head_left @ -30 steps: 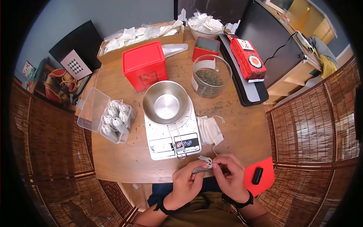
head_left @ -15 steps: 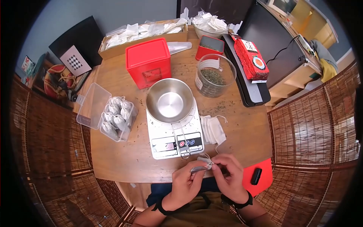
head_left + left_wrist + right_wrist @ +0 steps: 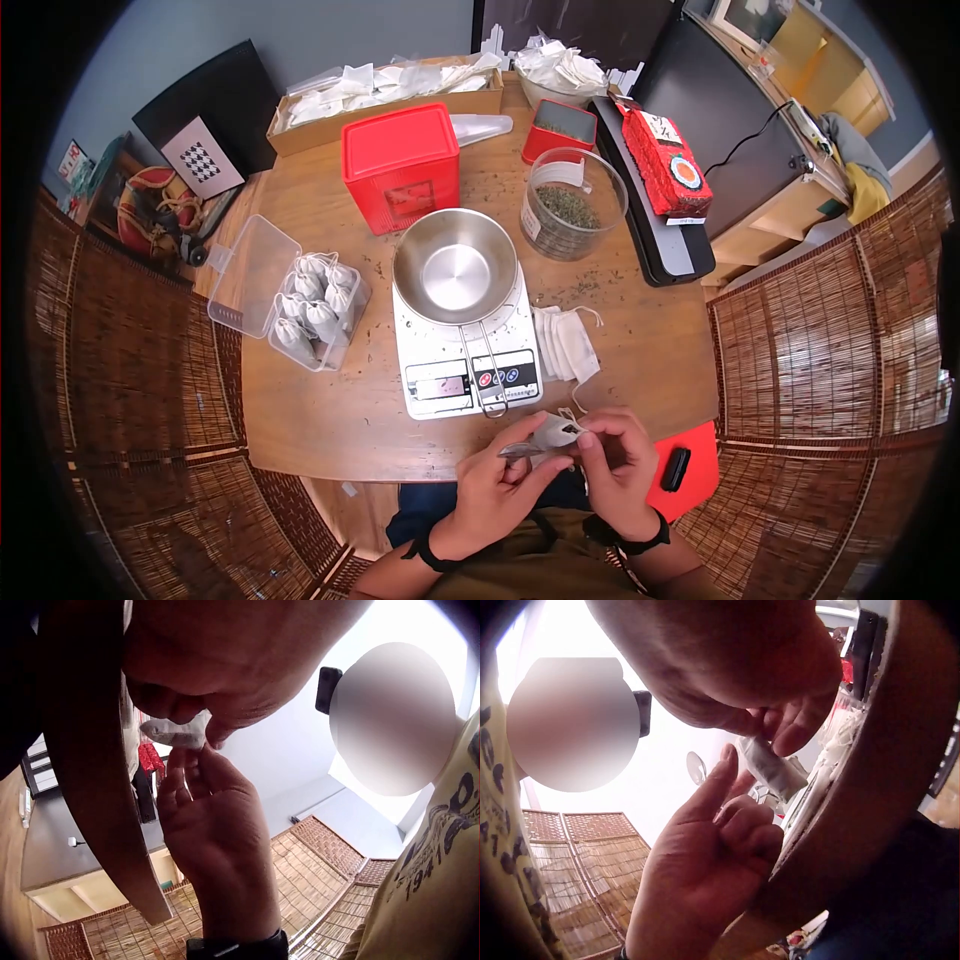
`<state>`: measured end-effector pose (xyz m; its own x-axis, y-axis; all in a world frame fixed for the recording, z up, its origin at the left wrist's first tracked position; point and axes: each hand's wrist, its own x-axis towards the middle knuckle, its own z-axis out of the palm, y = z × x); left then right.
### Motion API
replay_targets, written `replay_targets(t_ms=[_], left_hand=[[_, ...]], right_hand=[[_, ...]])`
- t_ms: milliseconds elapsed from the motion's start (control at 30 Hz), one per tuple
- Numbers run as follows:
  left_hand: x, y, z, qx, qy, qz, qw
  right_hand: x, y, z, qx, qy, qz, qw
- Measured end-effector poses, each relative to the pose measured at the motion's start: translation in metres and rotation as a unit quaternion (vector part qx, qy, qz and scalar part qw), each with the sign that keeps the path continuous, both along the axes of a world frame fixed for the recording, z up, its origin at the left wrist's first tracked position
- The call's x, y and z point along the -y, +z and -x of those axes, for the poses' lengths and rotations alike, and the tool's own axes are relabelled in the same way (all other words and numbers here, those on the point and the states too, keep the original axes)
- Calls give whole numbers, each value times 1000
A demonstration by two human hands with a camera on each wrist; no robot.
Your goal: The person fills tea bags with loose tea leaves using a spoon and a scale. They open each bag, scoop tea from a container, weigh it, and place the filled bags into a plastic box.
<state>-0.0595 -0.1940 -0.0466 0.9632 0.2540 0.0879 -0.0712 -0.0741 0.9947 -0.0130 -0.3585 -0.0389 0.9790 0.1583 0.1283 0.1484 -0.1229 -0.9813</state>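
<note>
Over the table's front edge, my right hand [image 3: 622,475] pinches a small white drawstring pouch [image 3: 555,433] between thumb and fingers near its dark mouth. My left hand [image 3: 492,495] holds a metal spoon [image 3: 520,451] in its curled fingers, and its fingertips lie against the pouch. In the right wrist view the spoon's bowl [image 3: 696,769] sticks out behind the left thumb, and the pouch [image 3: 772,766] slants below the right fingertips. The left wrist view shows the pouch [image 3: 176,732] between both hands' fingers; the spoon is hidden there. Flat white pouches [image 3: 568,345] lie just beyond.
A steel pan [image 3: 456,265] sits on a white scale [image 3: 420,350]. Filled pouches [image 3: 320,310] fill a clear box at left. Behind stand a red canister [image 3: 400,170], a clear tub of dried leaves [image 3: 570,210], a small red tin [image 3: 560,130] and a red packet [image 3: 665,165].
The pouch has turned between my fingers, so more of its side and its dark mouth show. My right hand has shifted slightly right, and my left thumb now reaches further under the pouch.
</note>
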Motion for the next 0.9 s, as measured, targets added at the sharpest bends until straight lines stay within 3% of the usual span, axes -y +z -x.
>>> replay_targets(t_ms=[200, 367, 433, 633, 733, 800, 900], left_hand=[[3, -2, -1, -2, -7, 9, 1000], [-1, 27, -8, -21, 1, 43, 999], [-3, 31, -12, -13, -22, 57, 998], [-7, 55, -28, 28, -10, 87, 996], [-19, 61, -33, 55, -4, 44, 998], [-24, 41, -31, 78, 5, 39, 996], [-35, 39, -28, 71, 23, 27, 997]], right_hand=[[4, 11, 1, -19, 51, -68, 996], [2, 22, -10, -67, 132, -143, 979], [2, 30, -13, -263, 163, -262, 914], [0, 28, -31, -261, 182, -326, 890], [-7, 60, -71, -233, 149, -324, 905], [-6, 76, -108, -194, 89, -285, 934], [-5, 94, -167, -93, 11, -115, 989]])
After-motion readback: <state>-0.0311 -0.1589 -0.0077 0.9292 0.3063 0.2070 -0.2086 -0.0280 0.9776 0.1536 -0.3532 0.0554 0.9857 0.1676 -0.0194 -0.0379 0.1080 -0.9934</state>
